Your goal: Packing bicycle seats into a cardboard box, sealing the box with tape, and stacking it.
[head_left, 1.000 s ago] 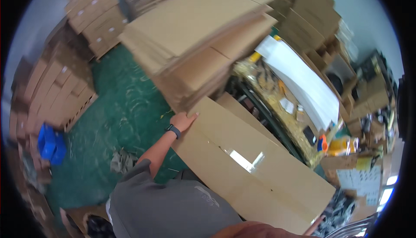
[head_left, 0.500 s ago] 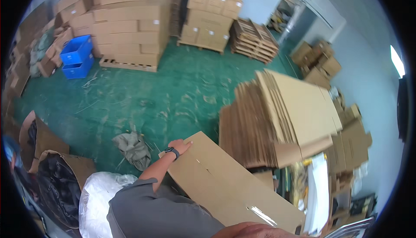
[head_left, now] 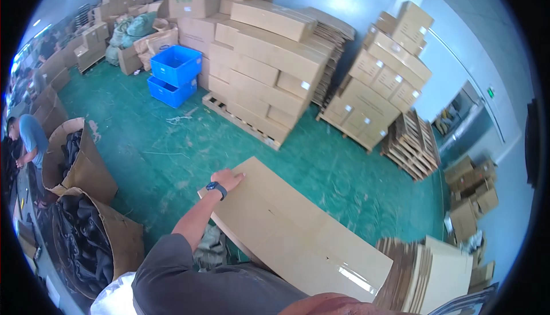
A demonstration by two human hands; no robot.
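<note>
My left hand, with a dark watch on its wrist, grips the far left end of a long brown cardboard box. Its thumb lies on the top face, while the other fingers are mostly hidden. The box slants from that hand down to the lower right, and a strip of shiny clear tape shows near its close end. Nothing of my right hand can be seen.
Flattened cardboard sheets stand stacked at the lower right. Open cartons of black material line the left, near a person in blue. Blue crates, pallets of stacked cartons and bare wooden pallets stand farther off.
The view has swung left, so the cardboard stack now sits lower right and more of the room's left side shows. My left hand keeps its grip on the box.
</note>
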